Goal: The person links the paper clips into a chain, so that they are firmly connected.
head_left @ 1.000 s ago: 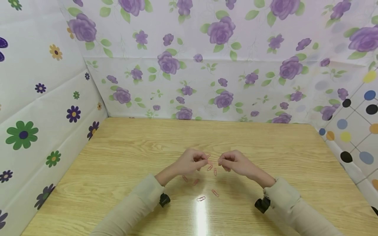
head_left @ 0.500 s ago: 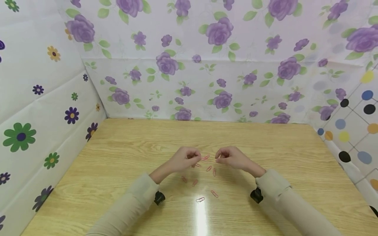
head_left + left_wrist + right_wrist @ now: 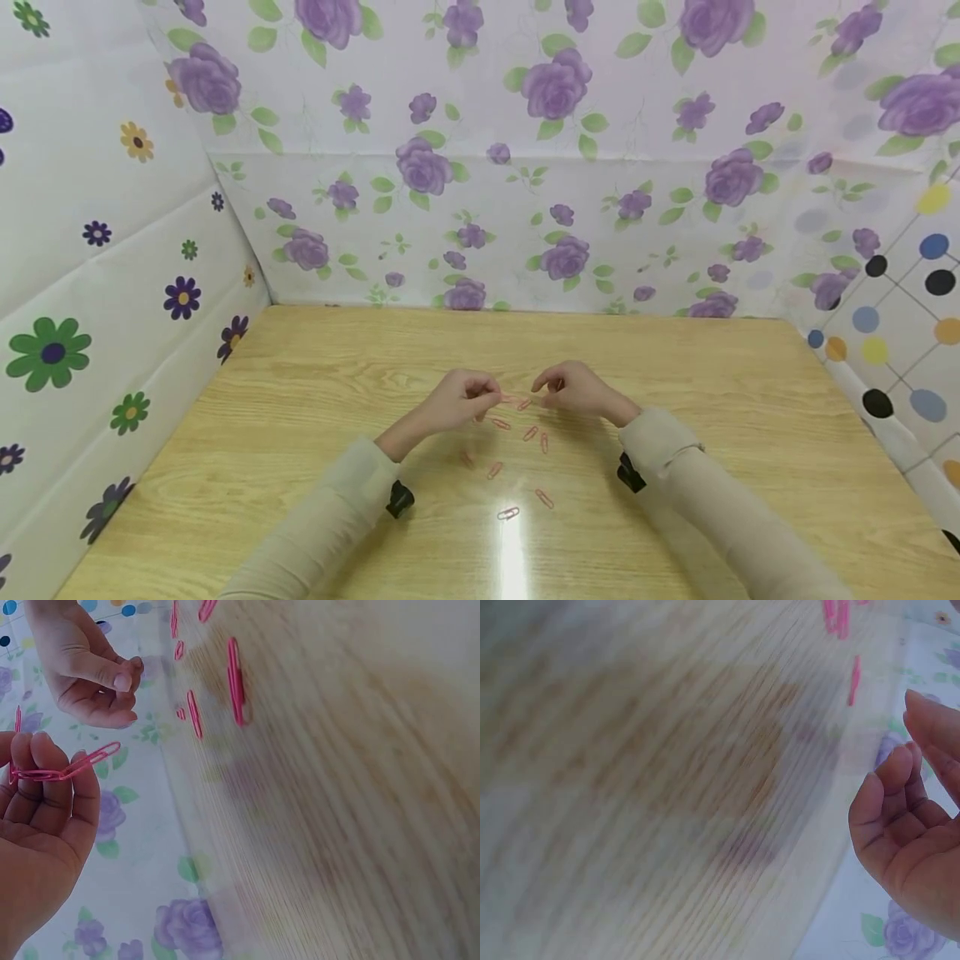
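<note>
My left hand [image 3: 455, 402] pinches a short chain of linked pink paper clips [image 3: 46, 775] in front of its fingers. The end of that chain points toward the other hand in the left wrist view. My right hand [image 3: 581, 390] holds nothing; its thumb and fingers stand apart and loosely bent, as the right wrist view shows too. Just beside its fingertips in the head view is a loose paper clip [image 3: 525, 405]. Nearer to me, other pink paper clips lie singly on the table, among them one paper clip [image 3: 544, 442] below the right hand.
The wooden table [image 3: 300, 375] carries scattered paper clips, with one paper clip [image 3: 508, 513] by a bright reflection at the front. Behind it hangs a cloth with purple flowers [image 3: 480, 208]. Patterned cloths border both sides.
Both hands have moved left and slightly farther from me. The left hand carries the clip chain along, and a paper clip formerly behind it now shows on the table.
</note>
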Tool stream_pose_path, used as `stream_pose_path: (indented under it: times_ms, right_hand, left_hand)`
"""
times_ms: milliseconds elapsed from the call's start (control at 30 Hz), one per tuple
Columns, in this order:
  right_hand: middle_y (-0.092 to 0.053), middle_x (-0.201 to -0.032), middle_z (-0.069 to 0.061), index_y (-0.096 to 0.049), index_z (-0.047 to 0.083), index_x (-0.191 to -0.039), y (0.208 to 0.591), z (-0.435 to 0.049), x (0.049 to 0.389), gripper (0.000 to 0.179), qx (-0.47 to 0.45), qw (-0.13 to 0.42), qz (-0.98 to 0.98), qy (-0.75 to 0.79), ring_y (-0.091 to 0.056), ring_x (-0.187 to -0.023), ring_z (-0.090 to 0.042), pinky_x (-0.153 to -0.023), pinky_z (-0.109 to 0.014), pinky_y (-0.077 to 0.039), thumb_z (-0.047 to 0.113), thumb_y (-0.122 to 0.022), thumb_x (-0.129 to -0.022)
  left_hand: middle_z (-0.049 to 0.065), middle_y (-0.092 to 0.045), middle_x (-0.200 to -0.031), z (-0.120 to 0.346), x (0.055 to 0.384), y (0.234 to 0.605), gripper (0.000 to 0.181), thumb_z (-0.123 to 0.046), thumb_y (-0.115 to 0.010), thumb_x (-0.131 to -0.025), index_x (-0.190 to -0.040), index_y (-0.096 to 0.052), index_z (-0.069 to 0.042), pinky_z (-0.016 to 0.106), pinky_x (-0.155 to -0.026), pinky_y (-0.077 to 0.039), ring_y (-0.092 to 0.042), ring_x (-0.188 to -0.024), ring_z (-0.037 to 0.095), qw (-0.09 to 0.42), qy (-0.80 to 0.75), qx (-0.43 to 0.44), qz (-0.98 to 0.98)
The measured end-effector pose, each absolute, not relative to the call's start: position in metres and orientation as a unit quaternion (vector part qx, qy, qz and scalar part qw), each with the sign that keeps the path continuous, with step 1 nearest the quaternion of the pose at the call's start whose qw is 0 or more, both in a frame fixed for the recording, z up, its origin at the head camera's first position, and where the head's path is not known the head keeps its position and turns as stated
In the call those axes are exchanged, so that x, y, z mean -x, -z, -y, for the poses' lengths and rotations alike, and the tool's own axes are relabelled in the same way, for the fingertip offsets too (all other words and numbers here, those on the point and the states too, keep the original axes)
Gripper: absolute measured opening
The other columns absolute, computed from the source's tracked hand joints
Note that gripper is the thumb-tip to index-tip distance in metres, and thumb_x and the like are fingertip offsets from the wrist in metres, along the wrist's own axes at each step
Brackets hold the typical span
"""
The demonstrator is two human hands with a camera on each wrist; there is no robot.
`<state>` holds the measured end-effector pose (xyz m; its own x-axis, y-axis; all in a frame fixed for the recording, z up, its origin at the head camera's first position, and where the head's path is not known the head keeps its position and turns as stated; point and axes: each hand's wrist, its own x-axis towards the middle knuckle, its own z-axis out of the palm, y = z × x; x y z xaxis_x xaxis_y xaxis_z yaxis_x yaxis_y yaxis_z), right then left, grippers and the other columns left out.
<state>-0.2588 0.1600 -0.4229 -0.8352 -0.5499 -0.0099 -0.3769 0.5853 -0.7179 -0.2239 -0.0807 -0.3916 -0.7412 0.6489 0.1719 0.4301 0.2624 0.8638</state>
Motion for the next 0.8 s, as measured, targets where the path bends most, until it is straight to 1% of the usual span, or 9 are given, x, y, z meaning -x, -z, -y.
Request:
stream_pose_path:
  times_ms: [33,67,200,333,400,500,567,633,800]
  right_hand:
    - [-0.053,-0.066,-0.003,-0.067,-0.002,-0.1,0.423,-0.159,0.26,0.019,0.265,0.114,-0.885,0.365,-0.041,-0.053,-0.013,-0.053,-0.027,-0.039,0.002,-0.064,-0.081]
    - [-0.054,-0.067,-0.003,-0.067,-0.001,-0.099,0.424,-0.158,0.261,0.018,0.264,0.111,-0.889,0.358,-0.042,-0.054,-0.013,-0.053,-0.027,-0.039,0.002,-0.064,-0.081]
    - [-0.059,-0.075,-0.003,-0.07,0.002,-0.095,0.428,-0.155,0.269,0.015,0.258,0.1,-0.901,0.336,-0.047,-0.061,-0.014,-0.056,-0.029,-0.042,0.004,-0.065,-0.082]
    - [-0.064,-0.082,-0.003,-0.072,0.004,-0.09,0.431,-0.152,0.276,0.011,0.26,0.09,-0.905,0.324,-0.052,-0.068,-0.014,-0.061,-0.03,-0.045,0.007,-0.067,-0.081]
    - [-0.065,-0.081,-0.003,-0.072,0.005,-0.087,0.434,-0.151,0.28,0.008,0.264,0.092,-0.904,0.324,-0.054,-0.069,-0.013,-0.062,-0.03,-0.046,0.007,-0.069,-0.08]
    - [-0.065,-0.079,0.0,-0.072,0.006,-0.083,0.438,-0.149,0.284,0.005,0.269,0.103,-0.902,0.321,-0.055,-0.069,-0.012,-0.063,-0.028,-0.046,0.006,-0.07,-0.078]
    - [-0.064,-0.077,0.001,-0.072,0.006,-0.081,0.441,-0.148,0.286,0.004,0.277,0.108,-0.9,0.317,-0.055,-0.069,-0.01,-0.063,-0.027,-0.046,0.005,-0.07,-0.078]
    - [-0.064,-0.076,0.002,-0.071,0.005,-0.081,0.442,-0.147,0.287,0.003,0.282,0.109,-0.9,0.312,-0.054,-0.068,-0.01,-0.063,-0.027,-0.046,0.005,-0.07,-0.078]
    - [-0.063,-0.072,0.003,-0.071,0.004,-0.08,0.444,-0.144,0.288,0.003,0.281,0.116,-0.901,0.311,-0.053,-0.066,-0.01,-0.061,-0.027,-0.045,0.005,-0.071,-0.077]
  left_hand:
    - [0.02,-0.053,-0.061,0.082,0.228,0.397,0.014,0.0,-0.05,-0.091,-0.084,-0.061,0.005,0.021,-0.048,-0.04,-0.049,-0.056,0.041,0.107,-0.501,-0.343,-0.787]
    - [0.02,-0.053,-0.061,0.083,0.231,0.402,0.014,0.0,-0.051,-0.091,-0.084,-0.061,0.005,0.021,-0.048,-0.041,-0.049,-0.056,0.041,0.105,-0.5,-0.344,-0.788]
    - [0.013,-0.054,-0.06,0.087,0.24,0.412,0.014,-0.005,-0.052,-0.091,-0.084,-0.062,0.002,0.029,-0.049,-0.045,-0.051,-0.055,0.037,0.106,-0.501,-0.335,-0.791]
    - [0.005,-0.052,-0.059,0.09,0.242,0.412,0.014,-0.008,-0.053,-0.091,-0.083,-0.062,-0.002,0.031,-0.05,-0.045,-0.051,-0.056,0.036,0.113,-0.501,-0.325,-0.794]
    - [0.004,-0.052,-0.059,0.092,0.243,0.412,0.014,-0.009,-0.053,-0.092,-0.083,-0.062,-0.003,0.031,-0.05,-0.044,-0.051,-0.057,0.039,0.115,-0.499,-0.323,-0.796]
    - [0.003,-0.052,-0.059,0.093,0.244,0.412,0.014,-0.01,-0.052,-0.092,-0.083,-0.062,-0.003,0.041,-0.052,-0.047,-0.051,-0.058,0.041,0.119,-0.498,-0.32,-0.797]
    - [0.003,-0.052,-0.059,0.094,0.244,0.413,0.014,-0.009,-0.052,-0.092,-0.083,-0.062,-0.003,0.048,-0.055,-0.047,-0.051,-0.058,0.041,0.123,-0.5,-0.321,-0.795]
    - [0.003,-0.052,-0.059,0.094,0.245,0.413,0.015,-0.01,-0.052,-0.092,-0.084,-0.062,-0.002,0.052,-0.056,-0.046,-0.051,-0.058,0.042,0.124,-0.502,-0.323,-0.793]
    - [0.005,-0.052,-0.059,0.095,0.245,0.415,0.015,-0.009,-0.052,-0.092,-0.083,-0.062,-0.002,0.051,-0.056,-0.046,-0.051,-0.058,0.043,0.132,-0.505,-0.322,-0.79]
